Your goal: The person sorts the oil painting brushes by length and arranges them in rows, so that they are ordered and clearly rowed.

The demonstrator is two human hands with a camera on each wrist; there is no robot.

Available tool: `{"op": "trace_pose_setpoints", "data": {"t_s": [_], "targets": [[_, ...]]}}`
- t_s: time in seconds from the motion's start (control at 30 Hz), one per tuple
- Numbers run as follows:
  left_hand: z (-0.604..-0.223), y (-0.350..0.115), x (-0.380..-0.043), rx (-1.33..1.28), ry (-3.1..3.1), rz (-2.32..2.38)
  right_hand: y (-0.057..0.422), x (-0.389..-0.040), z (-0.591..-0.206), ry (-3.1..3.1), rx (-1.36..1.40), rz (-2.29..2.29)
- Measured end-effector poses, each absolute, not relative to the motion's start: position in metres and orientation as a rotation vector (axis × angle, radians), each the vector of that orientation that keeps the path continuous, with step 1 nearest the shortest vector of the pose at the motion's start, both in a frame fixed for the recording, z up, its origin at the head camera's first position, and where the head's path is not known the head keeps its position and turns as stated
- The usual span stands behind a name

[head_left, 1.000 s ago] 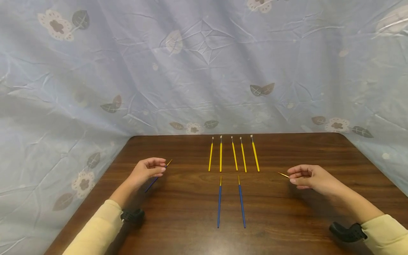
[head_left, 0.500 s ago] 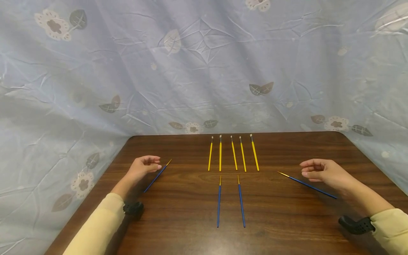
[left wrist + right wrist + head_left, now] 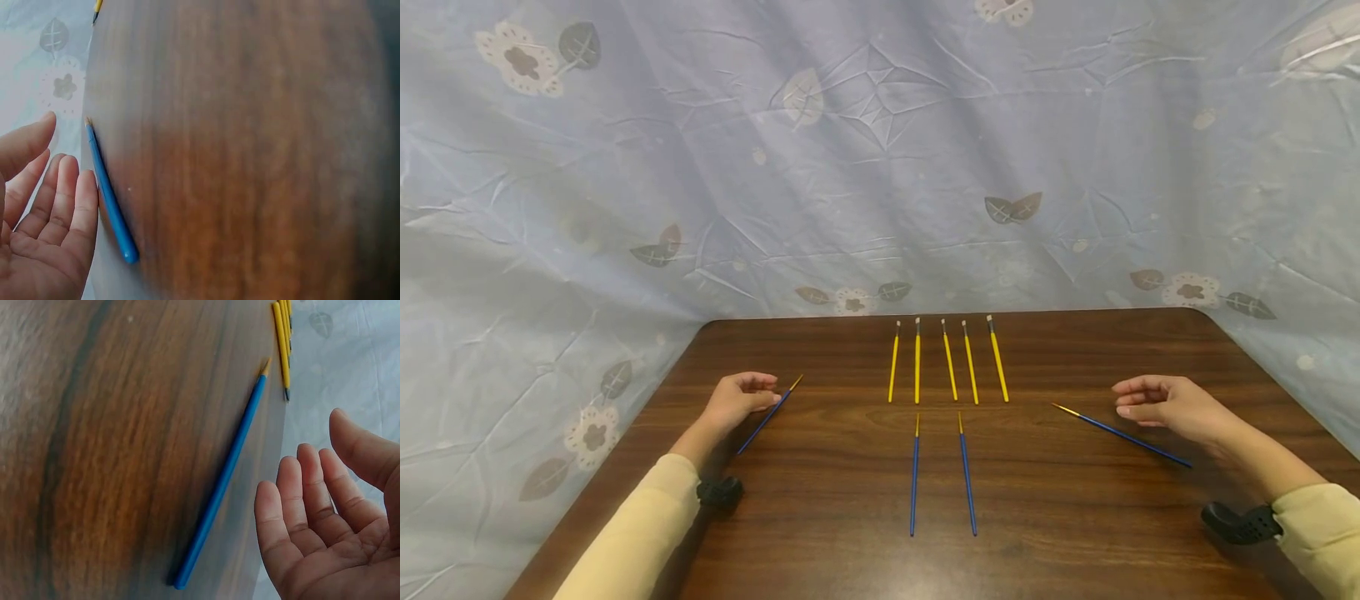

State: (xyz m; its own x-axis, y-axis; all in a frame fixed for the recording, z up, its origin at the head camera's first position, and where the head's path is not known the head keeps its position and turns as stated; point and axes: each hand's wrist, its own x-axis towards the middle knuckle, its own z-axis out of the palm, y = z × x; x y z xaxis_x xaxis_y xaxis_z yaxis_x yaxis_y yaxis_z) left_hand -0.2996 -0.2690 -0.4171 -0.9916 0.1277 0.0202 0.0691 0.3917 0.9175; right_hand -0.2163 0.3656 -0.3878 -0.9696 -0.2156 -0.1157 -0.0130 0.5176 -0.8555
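My left hand (image 3: 737, 402) hovers at the left with relaxed fingers and nothing held. Just beside its fingertips a blue-handled paintbrush (image 3: 767, 425) lies slanted on the table, bristles pointing away; the left wrist view shows that brush (image 3: 109, 187) past the spread fingers. On the other side, my right hand (image 3: 1172, 406) is also relaxed and holds nothing. In front of it lies another blue paintbrush (image 3: 1131, 437), its gold tip toward the table's middle. The right wrist view has this brush (image 3: 222, 481) whole, apart from the fingers.
Several yellow-handled paintbrushes (image 3: 917, 367) form a row at the back of the wooden table (image 3: 835, 550). Nearer, two blue paintbrushes, one on the left (image 3: 914, 483) and one on the right (image 3: 967, 483), lie side by side. A flowered cloth (image 3: 880, 192) hangs behind.
My right hand has drawn back to the right, uncovering the blue paintbrush it was over. My left hand has moved slightly left off its brush. The brushes lie as before.
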Motion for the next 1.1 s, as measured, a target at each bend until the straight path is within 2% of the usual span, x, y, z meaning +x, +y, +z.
{"op": "trace_pose_setpoints", "data": {"t_s": [0.3, 0.5, 1.1], "targets": [[-0.404, -0.262, -0.291, 0.194, 2.600, 1.542, 0.364, -0.219, -0.395, 2.501, -0.197, -1.448], [-0.415, -0.266, -0.298, 0.178, 2.630, 1.493, 0.361, -0.221, -0.399, 2.440, -0.228, -1.498], [-0.415, -0.260, -0.299, 0.161, 2.664, 1.436, 0.356, -0.220, -0.405, 2.417, -0.216, -1.436]]}}
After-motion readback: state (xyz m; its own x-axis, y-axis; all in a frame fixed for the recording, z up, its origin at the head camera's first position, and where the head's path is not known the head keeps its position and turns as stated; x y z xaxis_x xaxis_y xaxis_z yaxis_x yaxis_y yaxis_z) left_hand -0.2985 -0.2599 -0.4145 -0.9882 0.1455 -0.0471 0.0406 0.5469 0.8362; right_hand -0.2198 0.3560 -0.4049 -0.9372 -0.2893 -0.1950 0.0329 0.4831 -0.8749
